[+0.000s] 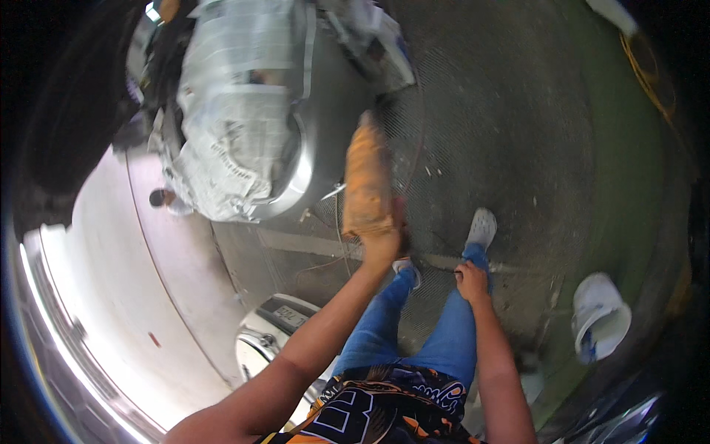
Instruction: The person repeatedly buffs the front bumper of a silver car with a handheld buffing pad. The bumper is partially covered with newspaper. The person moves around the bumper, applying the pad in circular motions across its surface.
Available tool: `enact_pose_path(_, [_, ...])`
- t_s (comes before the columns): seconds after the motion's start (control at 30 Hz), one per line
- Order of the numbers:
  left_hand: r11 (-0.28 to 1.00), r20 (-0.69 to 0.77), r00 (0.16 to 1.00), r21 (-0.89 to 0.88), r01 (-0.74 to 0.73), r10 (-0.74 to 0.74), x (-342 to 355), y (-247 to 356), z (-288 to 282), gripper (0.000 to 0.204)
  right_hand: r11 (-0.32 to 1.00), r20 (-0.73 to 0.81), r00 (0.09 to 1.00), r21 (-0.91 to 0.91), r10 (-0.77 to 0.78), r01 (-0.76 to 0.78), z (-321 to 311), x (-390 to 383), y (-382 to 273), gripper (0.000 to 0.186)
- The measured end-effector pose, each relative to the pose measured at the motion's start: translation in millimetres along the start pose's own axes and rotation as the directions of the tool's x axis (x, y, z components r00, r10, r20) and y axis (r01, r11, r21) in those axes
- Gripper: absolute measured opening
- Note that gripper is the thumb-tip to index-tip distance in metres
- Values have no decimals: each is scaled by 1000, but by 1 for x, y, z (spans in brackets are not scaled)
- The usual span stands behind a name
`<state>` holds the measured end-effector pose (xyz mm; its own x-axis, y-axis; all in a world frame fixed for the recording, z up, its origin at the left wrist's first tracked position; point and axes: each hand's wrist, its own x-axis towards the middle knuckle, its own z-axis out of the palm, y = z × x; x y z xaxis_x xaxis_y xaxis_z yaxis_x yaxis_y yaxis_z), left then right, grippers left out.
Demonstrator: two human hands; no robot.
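Observation:
My left hand [381,240] is closed around the lower end of a long orange object [368,177] with dark smears. It looks like cloth, perhaps wrapped round something, but motion blurs it. The object points forward beside a silver car body [325,111], and I cannot tell whether they touch. Sheets of newspaper [244,118] cover much of that car. Beside my right thigh, my right hand [471,281] is closed on a thin dark cord [444,269] that runs left toward my left hand. The cord's other end is hidden.
A white bucket [600,314] stands on the floor at the right. Behind my left arm is a white vehicle [277,318] with a plate. A yellow hose or cable [645,78] lies at the far right. Thin lines trail over the dark floor [495,148] near the silver car.

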<state>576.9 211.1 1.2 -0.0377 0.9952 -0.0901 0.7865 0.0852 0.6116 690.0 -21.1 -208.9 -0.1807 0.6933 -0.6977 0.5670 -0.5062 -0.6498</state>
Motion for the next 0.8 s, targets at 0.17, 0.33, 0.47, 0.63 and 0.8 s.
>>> enact_pose_path(0.17, [587,254,938,-733,345,-234,-5,112,-55,19,985,-182,983,-169,4,-35,-32,-6,-51,55])
enact_pose_path(0.33, [284,431,860,-818,501,-274,-56,101,-141,17,875,-611,636,-231,-471,425,-83,-41,-136,51])
enact_pose_path(0.47, [-68,461,808,-880,471,-367,-106,41,-202,15,857,-578,671,-102,-464,504,-82,-82,-185,40])
enact_pose_path(0.63, [-54,231,726,-964,259,-648,-150,-68,-293,13,914,-306,861,-122,-406,388,-62,-93,-210,19])
enact_pose_path(0.8, [136,-168,544,-986,-99,-822,-169,-168,-371,10,820,105,846,-213,-522,532,-43,-92,-240,19])
